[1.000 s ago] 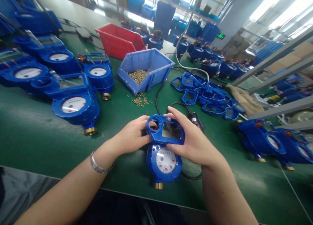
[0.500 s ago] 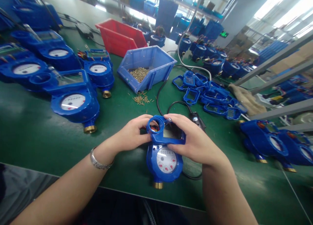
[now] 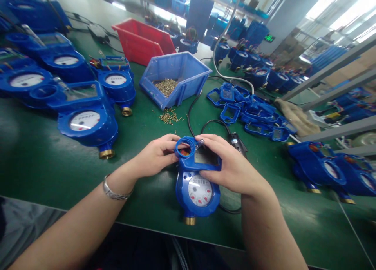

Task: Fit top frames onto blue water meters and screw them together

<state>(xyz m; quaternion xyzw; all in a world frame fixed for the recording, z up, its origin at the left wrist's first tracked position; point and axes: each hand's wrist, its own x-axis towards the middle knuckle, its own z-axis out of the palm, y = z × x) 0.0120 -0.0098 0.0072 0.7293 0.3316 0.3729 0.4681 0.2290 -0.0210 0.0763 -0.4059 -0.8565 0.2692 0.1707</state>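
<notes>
Green tabletop [image 3: 141, 207], pale column [image 3: 286, 17], blurred shelving [image 3: 255, 9] behind, bright light at upper right, green lit sign [image 3: 269, 38]

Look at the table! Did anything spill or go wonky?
Yes, small brass-coloured screws lie loose on the green table, right by the open front of the blue bin. More sit inside it, so these look spilled.

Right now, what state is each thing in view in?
Meter, dial exposed, facing up
Cover, held over the meter's top
Left hand, fingers at the cover's ring
Right hand, gripping the cover
Blue bin, partly filled
Red bin, upright, contents hidden
Loose screws, scattered
Spare covers, heaped
</notes>
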